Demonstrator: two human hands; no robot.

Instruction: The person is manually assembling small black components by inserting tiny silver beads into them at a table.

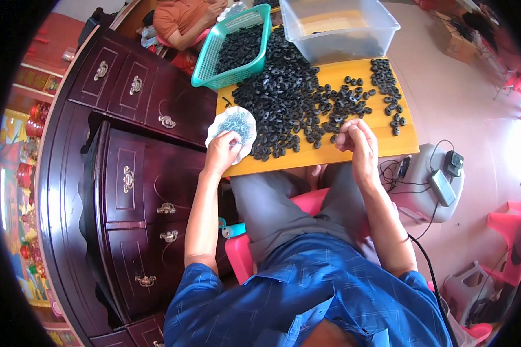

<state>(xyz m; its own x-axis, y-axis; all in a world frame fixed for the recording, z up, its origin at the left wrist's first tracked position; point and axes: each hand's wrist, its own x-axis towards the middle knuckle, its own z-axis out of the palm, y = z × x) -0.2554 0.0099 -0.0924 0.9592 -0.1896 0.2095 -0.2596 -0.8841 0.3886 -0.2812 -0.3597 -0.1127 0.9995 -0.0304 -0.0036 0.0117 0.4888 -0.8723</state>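
Note:
My left hand (224, 149) reaches over the near rim of a white scalloped dish (215, 127) at the table's left edge. Its fingers are pinched together on the small silvery metal pieces (235, 124), which look like screws or pins. Whatever lies between the fingertips is hidden. My right hand (359, 144) hovers at the front right of the table, fingers curled and pressed together; I cannot make out what they hold. Beside those fingertips is a small black oval part (334, 139). A large heap of similar black parts (278, 98) covers the middle of the table.
A green basket (259, 63) of black parts and a clear plastic bin (341, 49) stand at the back of the yellow table (396, 147). More black parts (383, 78) lie in rows on the right. Dark drawers (139, 115) flank the left. Another person (182, 26) sits beyond.

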